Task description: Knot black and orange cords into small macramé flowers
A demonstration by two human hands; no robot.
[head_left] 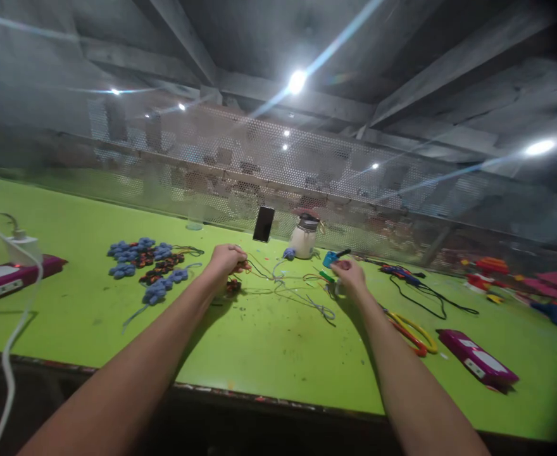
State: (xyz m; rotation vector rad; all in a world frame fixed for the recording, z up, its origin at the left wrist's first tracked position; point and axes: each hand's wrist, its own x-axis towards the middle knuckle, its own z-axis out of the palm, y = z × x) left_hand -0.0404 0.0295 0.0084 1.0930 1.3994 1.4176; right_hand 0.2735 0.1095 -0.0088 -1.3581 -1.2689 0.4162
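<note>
Your left hand [226, 258] has its grip pinched on a small orange-and-dark yarn piece [244, 266], fingertips together, presumably because so slight a thing needs a precise hold. Your right hand [351, 273] bends its fingers against a small blue block-like object [328, 258], with a short green object [326, 276] just below; whether that grip is grasping or only touching, you cannot tell here. Between the hands, thin loose grey-blue cords [302, 294] trail over the bright green desk [278, 361], likely left slack so they stay within reach of both. Left of your left forearm, fluffy blue yarn flowers [155, 292] lie grouped with dark-and-orange yarn flowers [152, 277], which seems to keep the middle workable. A black rectangular phone [263, 224] stands upright at the back, near a whitish dark-topped jar [304, 239], probably propped there to be out of your arms' way.
</note>
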